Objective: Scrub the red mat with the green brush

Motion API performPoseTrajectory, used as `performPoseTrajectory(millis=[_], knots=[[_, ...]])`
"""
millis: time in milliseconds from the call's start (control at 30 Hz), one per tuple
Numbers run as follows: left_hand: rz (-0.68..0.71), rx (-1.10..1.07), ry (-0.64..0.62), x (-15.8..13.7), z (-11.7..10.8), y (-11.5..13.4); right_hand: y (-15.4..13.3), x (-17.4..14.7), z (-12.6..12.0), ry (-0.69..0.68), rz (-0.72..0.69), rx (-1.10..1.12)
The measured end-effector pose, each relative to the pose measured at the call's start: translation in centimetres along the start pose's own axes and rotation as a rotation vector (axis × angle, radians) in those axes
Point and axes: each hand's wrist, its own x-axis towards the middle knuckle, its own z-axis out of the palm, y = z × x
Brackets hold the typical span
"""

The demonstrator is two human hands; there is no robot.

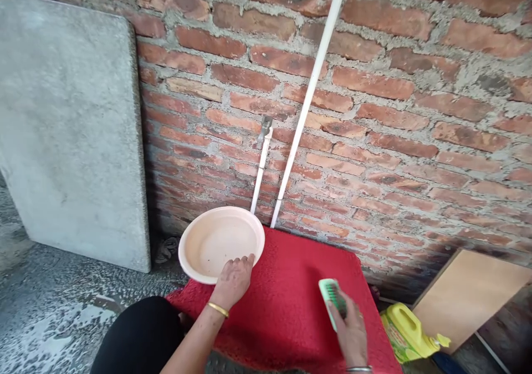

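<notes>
At near right, the right hand grasps 1 green brush over the red cloth, long axis pointing roughly wallward. Leftward, across bare cloth, the nearer left hand grips 1 basin by its near-right rim. Brick wall beyond.

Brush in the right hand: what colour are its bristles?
The brush has green bristles, its body paler green; the head view shows it best.
</notes>
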Motion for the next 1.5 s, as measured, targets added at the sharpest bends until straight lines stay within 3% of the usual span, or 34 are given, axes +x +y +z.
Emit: performPoseTrajectory(millis=[133, 233, 333, 400, 567, 767, 933, 1133, 1233, 1300, 1500], knots=[[-0.016, -0.008, 0.030, -0.1, 0.1, 0.2, -8.7, -2.1, 5.9, -0.342, -0.345, 0.033], [-0.019, -0.007, 0.039, -0.3, 0.1, 0.1, -13.5, -3.3, 8.5, -0.504, -0.501, -0.013], [-0.020, -0.004, 0.051, -0.3, 0.0, 0.1, -15.9, -3.0, 10.2, -0.572, -0.588, -0.040], [-0.013, 0.000, 0.052, -0.3, -0.1, 0.0, -16.0, -1.7, 11.0, -0.556, -0.592, -0.083], [0.011, 0.021, 0.032, -0.3, 0.0, -0.1, -11.6, 3.8, 11.4, -0.372, -0.378, -0.302], [0.014, 0.018, -0.005, -0.3, 0.4, -0.1, -2.2, 8.3, 6.6, -0.171, -0.054, -0.583], [-0.008, -0.013, -0.035, -0.2, 0.8, -0.3, 5.5, 7.5, 0.9, -0.005, 0.140, -0.729], [-0.008, -0.016, -0.008, -0.5, 1.1, -0.4, 12.7, 5.1, -4.9, 0.108, 0.383, -0.571], [-0.004, -0.011, 0.022, -0.5, 1.1, -0.4, 13.3, 4.5, -6.2, 0.177, 0.401, -0.488], [-0.002, -0.008, 0.048, -0.6, 1.0, -0.4, 12.1, 4.3, -5.9, 0.198, 0.343, -0.432], [0.004, -0.007, 0.031, -0.3, 0.8, -0.4, 5.3, 3.3, -1.0, 0.035, -0.061, -0.352]])
